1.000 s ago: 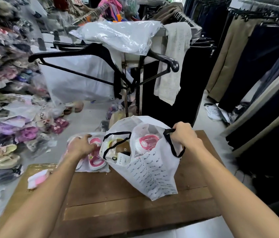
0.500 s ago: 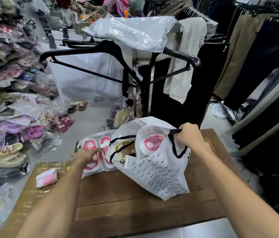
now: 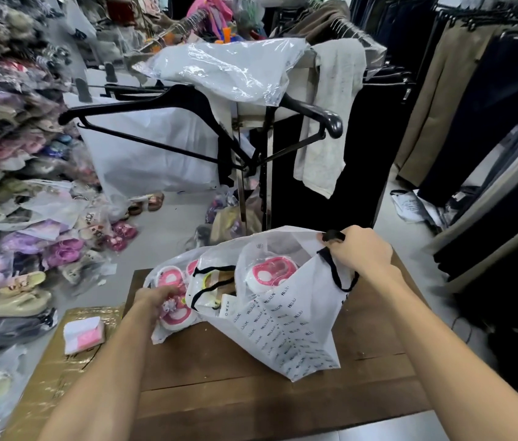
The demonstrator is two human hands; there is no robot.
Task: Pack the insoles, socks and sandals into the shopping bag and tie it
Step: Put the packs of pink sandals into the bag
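On the far left of the worktop a small pink-and-white folded packet lies on a shiny gold-wrapped board, apart from everything else; whether it holds the socks cannot be told. Just right of it the left hand is clenched on a clear plastic sleeve holding the pink-and-white sandals, which rest on the wood touching the mouth of the shopping bag. The sleeve is thin, slick and crinkled, the sandals inside rounded and rigid-looking. The step seems to be feeding this pack in: lift it by the sleeve's end, tip it toes-first over the bag's near lip, and slide it beside the second pack already inside rather than on top. The bag is soft white film printed with small lettering, with black cord handles. The right hand grips the far handle and rim, holding the mouth up and wide; keeping that tension matters.
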